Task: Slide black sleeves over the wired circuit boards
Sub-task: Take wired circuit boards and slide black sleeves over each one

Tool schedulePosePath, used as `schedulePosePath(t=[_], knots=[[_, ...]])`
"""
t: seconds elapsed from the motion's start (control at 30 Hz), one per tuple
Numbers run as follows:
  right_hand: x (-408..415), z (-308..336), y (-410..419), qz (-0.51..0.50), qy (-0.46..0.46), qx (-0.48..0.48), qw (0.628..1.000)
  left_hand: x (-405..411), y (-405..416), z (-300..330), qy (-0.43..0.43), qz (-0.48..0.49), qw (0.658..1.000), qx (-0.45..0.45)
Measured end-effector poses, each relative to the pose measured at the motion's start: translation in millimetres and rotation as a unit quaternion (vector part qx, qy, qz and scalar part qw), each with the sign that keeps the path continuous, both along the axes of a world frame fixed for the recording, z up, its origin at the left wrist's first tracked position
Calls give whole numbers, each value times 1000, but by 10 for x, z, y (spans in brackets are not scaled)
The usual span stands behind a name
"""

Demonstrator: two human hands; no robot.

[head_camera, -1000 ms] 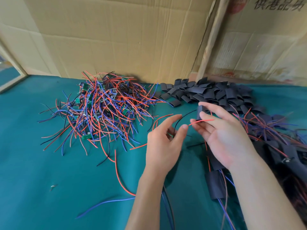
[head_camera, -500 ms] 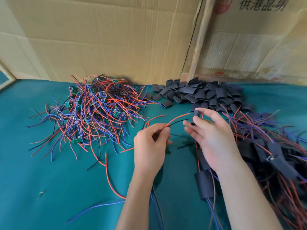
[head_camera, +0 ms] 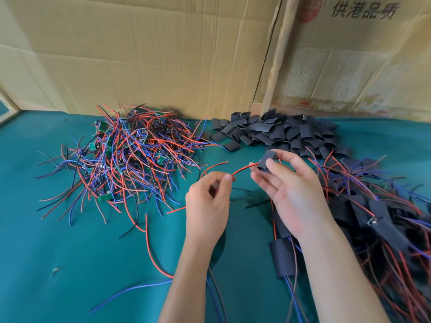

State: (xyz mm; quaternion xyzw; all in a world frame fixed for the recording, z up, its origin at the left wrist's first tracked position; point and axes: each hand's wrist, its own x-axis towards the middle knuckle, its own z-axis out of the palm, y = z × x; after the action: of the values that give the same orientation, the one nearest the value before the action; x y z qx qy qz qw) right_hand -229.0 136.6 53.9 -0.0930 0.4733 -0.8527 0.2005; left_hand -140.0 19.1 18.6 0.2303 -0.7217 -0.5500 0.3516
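The right hand (head_camera: 293,194) pinches a short black sleeve (head_camera: 268,160) between thumb and fingertips, a flattened matte tube held above the middle of the worktop (head_camera: 58,241), which is covered in teal cloth. A red wire (head_camera: 242,169) runs from the sleeve's mouth in a shallow arc to the left hand (head_camera: 207,203), whose curled fingers grip it near the thumb tip. Whether a circuit board sits inside the sleeve cannot be told.

Toward the worktop's far edge lies a heap of loose sleeves (head_camera: 282,134), and to its left a tangle of wired boards (head_camera: 126,159) in red, blue and black, small green boards showing through. Sleeved pieces (head_camera: 377,217) pile up at the right edge, partly cut off.

The cardboard (head_camera: 361,54) standing behind reads 供港品质 beside a faded red round mark, cut off at the top.
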Motion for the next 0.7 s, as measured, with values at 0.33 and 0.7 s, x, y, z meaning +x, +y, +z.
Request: schedulePosePath(t=[0.33,0.7], knots=[[-46,2,8,-118,22,26,992,-8,1,7,2,9,1000,13],[47,-31,-85,-51,-2,64,997,-6,24,14,12,-28,999,14]])
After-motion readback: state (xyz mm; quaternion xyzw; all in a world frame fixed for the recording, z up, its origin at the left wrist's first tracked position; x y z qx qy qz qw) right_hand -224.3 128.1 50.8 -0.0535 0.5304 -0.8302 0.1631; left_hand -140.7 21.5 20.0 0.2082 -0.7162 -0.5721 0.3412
